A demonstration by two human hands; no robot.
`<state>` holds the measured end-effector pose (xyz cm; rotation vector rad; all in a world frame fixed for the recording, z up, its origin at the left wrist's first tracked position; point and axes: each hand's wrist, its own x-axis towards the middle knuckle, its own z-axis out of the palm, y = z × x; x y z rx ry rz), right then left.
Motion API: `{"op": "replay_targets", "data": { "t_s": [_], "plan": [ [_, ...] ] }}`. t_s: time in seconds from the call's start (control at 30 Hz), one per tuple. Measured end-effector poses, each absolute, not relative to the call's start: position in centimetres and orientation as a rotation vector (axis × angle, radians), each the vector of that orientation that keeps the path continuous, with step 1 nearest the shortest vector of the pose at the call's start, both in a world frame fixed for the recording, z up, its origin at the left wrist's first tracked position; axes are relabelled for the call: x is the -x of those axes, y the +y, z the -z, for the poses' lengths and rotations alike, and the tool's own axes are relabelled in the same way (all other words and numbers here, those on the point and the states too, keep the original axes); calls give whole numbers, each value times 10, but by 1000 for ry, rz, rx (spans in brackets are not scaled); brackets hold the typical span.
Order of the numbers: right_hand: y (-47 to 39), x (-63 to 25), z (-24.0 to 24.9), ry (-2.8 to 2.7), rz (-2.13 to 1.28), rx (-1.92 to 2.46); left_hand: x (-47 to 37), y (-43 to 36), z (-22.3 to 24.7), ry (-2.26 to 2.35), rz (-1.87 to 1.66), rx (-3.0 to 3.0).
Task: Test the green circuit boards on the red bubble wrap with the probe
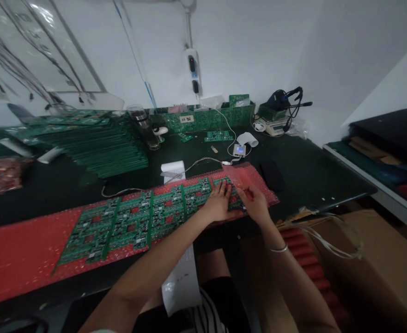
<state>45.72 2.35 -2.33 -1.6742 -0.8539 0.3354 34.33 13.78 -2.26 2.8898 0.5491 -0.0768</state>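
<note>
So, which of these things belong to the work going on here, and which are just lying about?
Seemingly in use:
- row of green circuit boards
- red bubble wrap beneath them

Apparently just lying about:
- bottle
- flat black object
- white roll
- small device with lit screen

The single view looks forward and steeply down from head height at the near side, across the close bench [307, 169] to the far wall [248, 55].

Holds 2 bare forearms [168, 248] out in front; rests the left hand [220, 202] flat, palm down, and holds the right hand [258, 204] curled just beside it.
</note>
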Motion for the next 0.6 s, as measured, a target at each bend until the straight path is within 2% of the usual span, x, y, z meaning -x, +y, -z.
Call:
{"op": "replay_targets", "data": {
  "t_s": [0.27,0.6],
  "plan": [
    [36,-424,43,-1222,-155,1706,-300,165,20,614,122,-2874],
    [36,-413,66,-1393,-33,1790,-278,174,24,599,153,-2857]
  ]
}}
